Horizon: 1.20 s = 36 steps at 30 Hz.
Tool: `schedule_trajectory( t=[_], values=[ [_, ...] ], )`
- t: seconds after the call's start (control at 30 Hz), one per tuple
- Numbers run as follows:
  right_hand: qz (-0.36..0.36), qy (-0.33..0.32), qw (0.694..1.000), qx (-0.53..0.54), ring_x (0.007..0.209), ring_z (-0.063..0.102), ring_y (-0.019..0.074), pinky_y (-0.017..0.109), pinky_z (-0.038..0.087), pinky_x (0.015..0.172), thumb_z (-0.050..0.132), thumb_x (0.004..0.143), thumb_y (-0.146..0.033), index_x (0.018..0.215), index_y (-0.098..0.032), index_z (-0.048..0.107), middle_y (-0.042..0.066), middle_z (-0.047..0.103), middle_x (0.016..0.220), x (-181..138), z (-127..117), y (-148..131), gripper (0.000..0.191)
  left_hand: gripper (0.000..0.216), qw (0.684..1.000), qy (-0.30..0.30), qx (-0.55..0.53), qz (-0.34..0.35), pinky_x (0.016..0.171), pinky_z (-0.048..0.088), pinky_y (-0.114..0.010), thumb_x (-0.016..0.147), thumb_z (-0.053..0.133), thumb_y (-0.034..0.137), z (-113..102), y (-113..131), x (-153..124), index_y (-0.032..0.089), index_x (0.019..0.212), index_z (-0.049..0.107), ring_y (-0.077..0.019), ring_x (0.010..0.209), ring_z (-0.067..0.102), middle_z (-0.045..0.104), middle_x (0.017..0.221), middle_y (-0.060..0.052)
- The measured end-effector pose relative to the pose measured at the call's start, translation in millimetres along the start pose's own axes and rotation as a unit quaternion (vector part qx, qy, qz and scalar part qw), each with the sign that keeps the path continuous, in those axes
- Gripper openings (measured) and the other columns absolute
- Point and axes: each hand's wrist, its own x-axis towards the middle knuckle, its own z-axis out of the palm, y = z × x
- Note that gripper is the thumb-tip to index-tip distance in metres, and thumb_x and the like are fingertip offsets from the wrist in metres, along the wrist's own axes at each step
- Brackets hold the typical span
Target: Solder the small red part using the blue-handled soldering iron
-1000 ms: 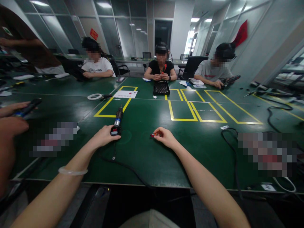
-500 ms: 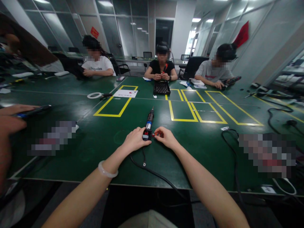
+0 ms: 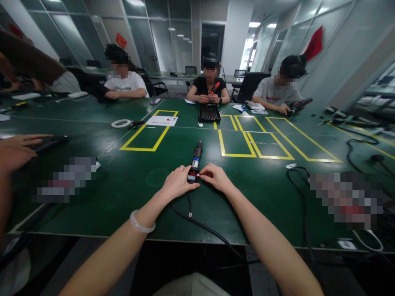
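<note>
An electric screwdriver (image 3: pixel 195 162) with its rear housing opened lies on the green table, its bit pointing away from me. Inside its near end, red and pale blue-grey parts show. My left hand (image 3: pixel 181 181) is closed around that near end from the left, thumb along the bottom. From the right, my right hand (image 3: pixel 216 177) pinches a small red-and-black piece (image 3: pixel 209 174) against the opened end; its exact kind is mostly hidden by the fingers. A black cable (image 3: pixel 206 228) and a short lead with a ring terminal (image 3: pixel 190 214) run from the tool toward me.
Yellow tape rectangles (image 3: pixel 239 155) mark the table beyond my hands. A black tray (image 3: pixel 210 114) stands before a co-worker across. A white sheet (image 3: pixel 162 120) and a white cable coil (image 3: pixel 121 123) lie further left. A co-worker's hand (image 3: pixel 18 150) is at far left; a black cord (image 3: pixel 304 205) lies right.
The screwdriver and both hands appear slightly further right, with a small view shift. The red-and-black piece shows less between my right fingers. At left, the co-worker's hand has shifted.
</note>
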Motion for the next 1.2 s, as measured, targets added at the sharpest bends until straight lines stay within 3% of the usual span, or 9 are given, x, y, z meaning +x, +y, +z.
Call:
schedule_trajectory(
  t=[0.63,0.8,0.97,1.2],
  values=[
    [0.037,0.006,0.999,0.020,0.072,0.062,0.0143,0.027,0.047,0.070,0.062,0.082,-0.015,0.088,-0.019,0.073,0.004,0.070,0.086,0.7,-0.3,-0.2,0.013,0.077,0.999,-0.012,0.032,-0.001,0.081,0.045,-0.034,0.076,0.061,0.064,-1.5,3.9,-1.0,0.020,0.137,0.045,-0.0310,0.103,0.059,0.059,0.112,-0.013],
    [0.057,-0.009,0.991,0.119,0.079,0.068,0.0164,0.029,0.051,0.077,0.059,0.084,-0.019,0.090,-0.017,0.071,0.005,0.074,0.088,1.0,-1.2,6.6,0.014,0.078,0.999,-0.010,0.042,-0.005,0.084,0.045,-0.034,0.078,0.060,0.064,-1.5,3.8,-2.5,0.020,0.140,0.042,-0.0295,0.105,0.058,0.058,0.115,-0.012],
    [0.073,0.002,0.987,0.141,0.078,0.069,0.0171,0.030,0.053,0.076,0.060,0.081,-0.022,0.088,-0.017,0.069,0.004,0.074,0.087,0.0,-0.9,6.1,0.012,0.079,0.999,-0.012,0.038,-0.007,0.084,0.045,-0.035,0.078,0.059,0.064,0.6,0.4,-2.3,0.020,0.141,0.041,-0.0300,0.106,0.058,0.058,0.115,-0.012],
    [0.083,0.014,0.987,0.137,0.068,0.066,0.0144,0.027,0.050,0.069,0.058,0.082,-0.023,0.086,-0.015,0.066,0.003,0.072,0.077,0.9,-1.2,2.8,0.012,0.076,1.000,0.003,0.011,0.006,0.093,0.044,-0.036,0.080,0.059,0.057,5.4,-1.8,-3.6,0.019,0.142,0.038,-0.0299,0.117,0.052,0.052,0.133,-0.013]
  ],
)
